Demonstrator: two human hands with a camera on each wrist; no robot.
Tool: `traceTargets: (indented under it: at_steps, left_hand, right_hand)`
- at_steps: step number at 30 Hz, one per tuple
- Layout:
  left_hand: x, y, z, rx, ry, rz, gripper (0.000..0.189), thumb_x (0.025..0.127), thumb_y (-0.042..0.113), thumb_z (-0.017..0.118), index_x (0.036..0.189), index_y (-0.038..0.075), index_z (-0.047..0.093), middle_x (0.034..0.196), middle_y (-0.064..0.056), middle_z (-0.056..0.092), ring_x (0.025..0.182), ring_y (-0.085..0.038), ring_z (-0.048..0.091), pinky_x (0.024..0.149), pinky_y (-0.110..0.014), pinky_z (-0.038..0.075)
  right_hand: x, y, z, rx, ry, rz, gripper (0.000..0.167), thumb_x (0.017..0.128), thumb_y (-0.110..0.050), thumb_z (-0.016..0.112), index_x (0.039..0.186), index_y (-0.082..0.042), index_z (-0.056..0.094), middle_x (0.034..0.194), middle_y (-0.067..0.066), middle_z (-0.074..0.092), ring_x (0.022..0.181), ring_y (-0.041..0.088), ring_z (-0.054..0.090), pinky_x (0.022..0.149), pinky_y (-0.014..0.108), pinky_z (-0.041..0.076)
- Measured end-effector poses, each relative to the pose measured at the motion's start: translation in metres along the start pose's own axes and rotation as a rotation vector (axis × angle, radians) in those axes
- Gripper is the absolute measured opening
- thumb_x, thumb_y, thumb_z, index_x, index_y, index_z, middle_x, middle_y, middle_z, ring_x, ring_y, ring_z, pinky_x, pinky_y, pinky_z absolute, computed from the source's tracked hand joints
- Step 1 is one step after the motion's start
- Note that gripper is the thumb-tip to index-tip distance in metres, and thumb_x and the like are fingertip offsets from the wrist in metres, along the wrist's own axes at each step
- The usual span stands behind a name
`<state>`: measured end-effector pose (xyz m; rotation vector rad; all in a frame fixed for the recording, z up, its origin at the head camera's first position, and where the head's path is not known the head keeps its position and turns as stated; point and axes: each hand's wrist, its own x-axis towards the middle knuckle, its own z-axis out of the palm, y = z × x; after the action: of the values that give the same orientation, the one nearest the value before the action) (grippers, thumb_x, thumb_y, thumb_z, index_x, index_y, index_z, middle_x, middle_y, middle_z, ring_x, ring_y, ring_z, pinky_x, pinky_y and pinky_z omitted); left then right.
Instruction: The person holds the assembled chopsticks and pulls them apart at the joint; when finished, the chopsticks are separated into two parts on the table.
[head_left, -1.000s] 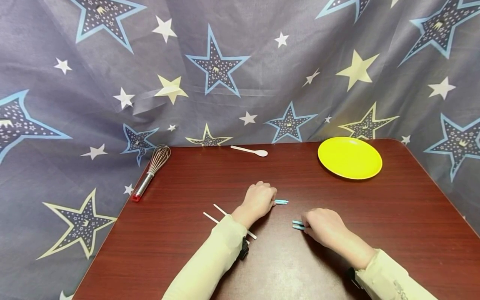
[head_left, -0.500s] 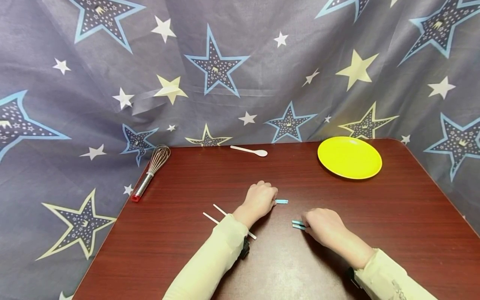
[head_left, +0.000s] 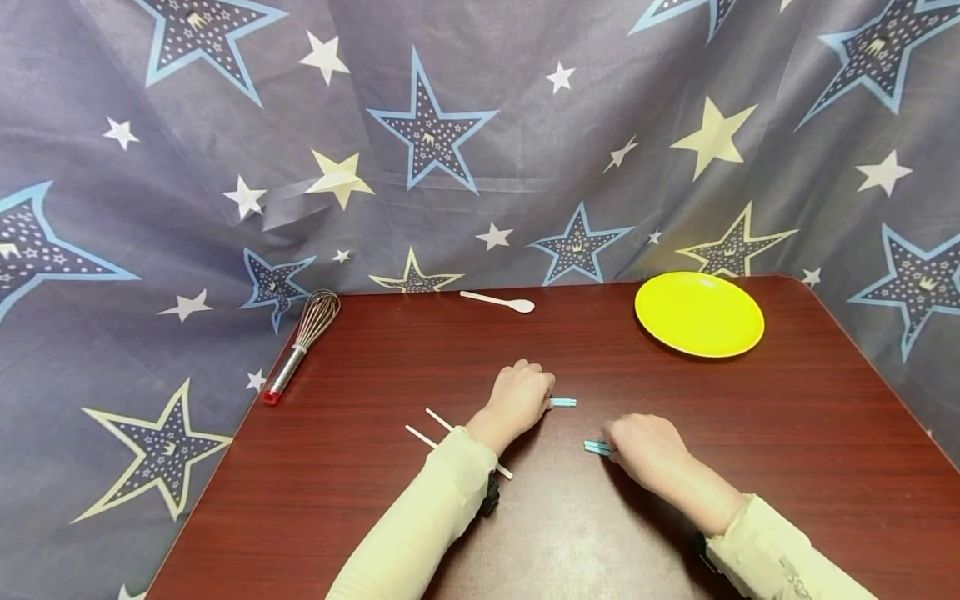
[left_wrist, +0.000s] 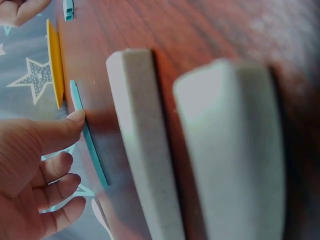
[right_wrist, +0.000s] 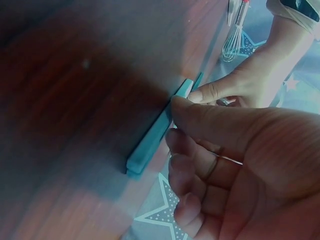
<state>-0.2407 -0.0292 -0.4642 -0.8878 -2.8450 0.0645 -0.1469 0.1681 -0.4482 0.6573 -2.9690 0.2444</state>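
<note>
Near the table's middle, my left hand (head_left: pixel 517 395) pinches a pair of short teal sticks (head_left: pixel 564 402), whose ends poke out to its right. In the left wrist view the thumb presses on the teal sticks (left_wrist: pixel 92 145) while the other fingers curl loosely behind. My right hand (head_left: pixel 651 457) pinches a second teal pair (head_left: pixel 596 447), seen up close in the right wrist view as two square-ended teal sticks (right_wrist: pixel 157 132) side by side. Beneath the left forearm lie two white chopstick-like sticks (head_left: pixel 422 436), partly covered. Their blunt ends (left_wrist: pixel 142 120) loom large in the left wrist view.
A yellow plate (head_left: pixel 699 315) lies at the back right of the brown table (head_left: pixel 810 467). The white spoon (head_left: pixel 498 302) rests by the back edge. On the left edge lies a whisk (head_left: pixel 302 346). A star-patterned cloth (head_left: pixel 450 225) hangs behind.
Both hands stay almost in place. The two teal sticks in the right hand have closed together from a small gap, and the left pair's ends also draw together. A white stick's near end is now hidden.
</note>
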Motion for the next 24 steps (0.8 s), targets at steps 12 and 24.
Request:
traceTargets:
  at_steps: [12,24]
  left_hand:
    - [-0.0007,-0.001,-0.0018,0.005,0.036,0.013,0.021,0.078,0.033,0.079,0.071,0.022,0.062,0.075,0.005,0.059,0.077,-0.018,0.056,0.06,-0.031,0.043]
    - [-0.004,-0.007,-0.0034,-0.01,0.033,-0.005,0.023,0.079,0.036,0.078,0.074,0.022,0.061,0.077,0.005,0.059,0.079,-0.018,0.056,0.061,-0.031,0.044]
  right_hand:
    - [0.0018,0.0005,0.0017,-0.007,0.004,-0.022,0.037,0.071,-0.008,0.08,0.062,-0.019,0.046,0.057,-0.006,0.046,0.051,0.015,0.047,0.046,0.034,0.04]
    - [0.0,0.0001,0.0022,0.002,0.019,-0.015,0.044,0.07,-0.012,0.084,0.062,-0.019,0.041,0.058,-0.007,0.045,0.052,0.014,0.046,0.047,0.034,0.041]
